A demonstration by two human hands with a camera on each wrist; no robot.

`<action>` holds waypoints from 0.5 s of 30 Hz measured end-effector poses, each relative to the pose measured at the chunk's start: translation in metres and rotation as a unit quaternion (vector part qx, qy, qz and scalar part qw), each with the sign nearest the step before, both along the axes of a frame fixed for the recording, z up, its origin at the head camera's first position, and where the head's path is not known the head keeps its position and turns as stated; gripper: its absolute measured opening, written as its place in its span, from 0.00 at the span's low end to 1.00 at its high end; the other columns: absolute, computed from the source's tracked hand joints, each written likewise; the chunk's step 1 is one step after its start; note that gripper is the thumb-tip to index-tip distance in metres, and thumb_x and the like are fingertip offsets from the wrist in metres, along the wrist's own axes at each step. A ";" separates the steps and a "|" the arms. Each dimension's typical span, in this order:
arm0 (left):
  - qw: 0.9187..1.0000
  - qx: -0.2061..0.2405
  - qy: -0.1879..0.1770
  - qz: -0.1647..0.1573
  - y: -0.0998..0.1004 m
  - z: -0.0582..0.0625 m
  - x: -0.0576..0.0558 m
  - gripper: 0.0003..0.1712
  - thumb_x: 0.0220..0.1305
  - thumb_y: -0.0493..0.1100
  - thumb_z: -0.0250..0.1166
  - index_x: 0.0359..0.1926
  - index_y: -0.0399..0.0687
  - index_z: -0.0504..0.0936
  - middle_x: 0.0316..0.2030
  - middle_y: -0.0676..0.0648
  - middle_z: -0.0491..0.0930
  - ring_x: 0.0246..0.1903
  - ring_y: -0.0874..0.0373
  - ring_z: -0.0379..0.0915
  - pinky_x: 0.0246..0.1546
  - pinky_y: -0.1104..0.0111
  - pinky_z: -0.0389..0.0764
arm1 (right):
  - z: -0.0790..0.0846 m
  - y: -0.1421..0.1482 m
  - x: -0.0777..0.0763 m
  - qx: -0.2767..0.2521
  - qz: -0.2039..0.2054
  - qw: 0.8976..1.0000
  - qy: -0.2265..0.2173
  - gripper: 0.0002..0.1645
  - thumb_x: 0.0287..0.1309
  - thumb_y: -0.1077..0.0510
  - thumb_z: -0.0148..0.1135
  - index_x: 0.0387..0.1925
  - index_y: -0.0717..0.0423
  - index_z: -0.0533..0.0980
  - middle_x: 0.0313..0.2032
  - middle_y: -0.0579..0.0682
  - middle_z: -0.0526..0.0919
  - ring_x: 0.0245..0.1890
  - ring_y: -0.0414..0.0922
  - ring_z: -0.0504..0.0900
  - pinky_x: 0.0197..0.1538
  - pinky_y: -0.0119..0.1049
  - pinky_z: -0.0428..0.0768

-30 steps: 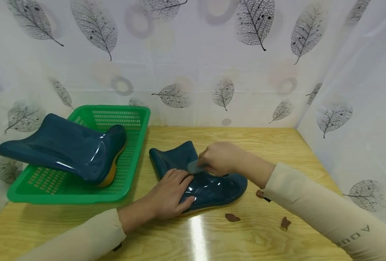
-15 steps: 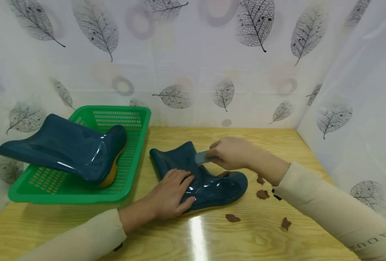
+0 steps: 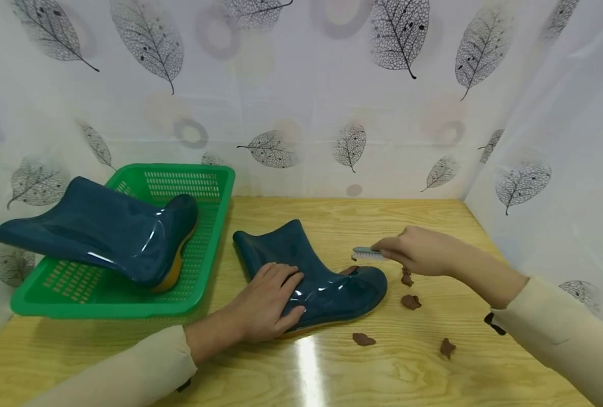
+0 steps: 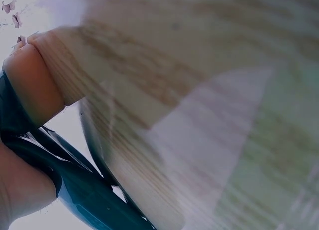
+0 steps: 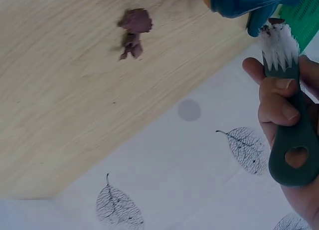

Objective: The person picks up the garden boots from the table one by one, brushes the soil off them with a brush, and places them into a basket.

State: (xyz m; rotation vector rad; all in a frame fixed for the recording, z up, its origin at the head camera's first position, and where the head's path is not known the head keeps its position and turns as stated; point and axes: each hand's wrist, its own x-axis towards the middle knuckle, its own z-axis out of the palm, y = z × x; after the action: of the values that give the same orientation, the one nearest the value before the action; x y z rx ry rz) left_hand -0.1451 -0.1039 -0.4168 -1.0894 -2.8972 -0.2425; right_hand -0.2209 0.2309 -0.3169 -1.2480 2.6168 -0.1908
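Note:
A dark blue rubber boot (image 3: 281,249) with a yellow-orange sole lies on the wooden table, toe to the right. My left hand (image 3: 266,302) rests on its ankle and heel, fingers laid across it and thumb spread apart. In the left wrist view, fingers and blue boot (image 4: 75,182) show at the left edge. My right hand (image 3: 423,251) grips a scrub brush (image 3: 369,252) above and behind the boot's toe, bristles down. The right wrist view shows the brush's green handle (image 5: 294,145) with a hole and white bristles (image 5: 279,48) with brown dirt at their ends.
A second blue boot (image 3: 108,232) lies across a green plastic basket (image 3: 215,243) at the left. Several brown crumbs, like this clod (image 3: 410,302), lie on the table (image 3: 393,220) around the toe. A leaf-patterned curtain (image 3: 301,102) surrounds the back and sides.
My right hand has moved the brush from the boot's shaft to the right, off the boot and past its instep. The left hand and boot have stayed put. More brown crumbs show near the toe.

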 end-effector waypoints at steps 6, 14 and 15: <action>1.000 0.002 -0.003 0.002 0.001 0.001 0.001 0.38 0.73 0.64 0.45 0.70 0.43 0.69 0.67 0.43 0.69 0.68 0.49 0.62 0.71 0.50 0.58 | -0.003 0.023 0.014 -0.014 0.006 1.000 -0.001 0.18 0.75 0.59 0.49 0.59 0.57 0.78 0.25 0.33 0.80 0.15 0.26 0.65 0.28 0.29 0.73; 1.000 0.013 0.014 -0.003 0.002 -0.001 0.001 0.36 0.73 0.63 0.47 0.69 0.42 0.70 0.66 0.42 0.70 0.67 0.48 0.64 0.69 0.50 0.60 | -0.020 0.050 0.022 -0.025 0.049 0.994 0.100 0.17 0.66 0.63 0.61 0.54 0.59 0.82 0.42 0.51 0.89 0.23 0.28 0.75 0.28 0.28 0.75; 1.000 0.014 0.015 -0.003 0.002 -0.001 0.001 0.36 0.73 0.63 0.47 0.68 0.42 0.70 0.66 0.42 0.70 0.67 0.48 0.64 0.69 0.50 0.60 | -0.021 0.053 0.022 -0.020 0.049 0.992 0.112 0.16 0.65 0.62 0.62 0.53 0.59 0.83 0.42 0.51 0.89 0.24 0.30 0.78 0.29 0.29 0.77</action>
State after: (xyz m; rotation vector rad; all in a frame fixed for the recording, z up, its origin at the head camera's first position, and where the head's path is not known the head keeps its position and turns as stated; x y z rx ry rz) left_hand -0.1436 -0.1021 -0.4181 -1.0885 -2.8552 -0.2628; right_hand -0.1989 0.2841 -0.3384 -1.4862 2.7405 -0.0895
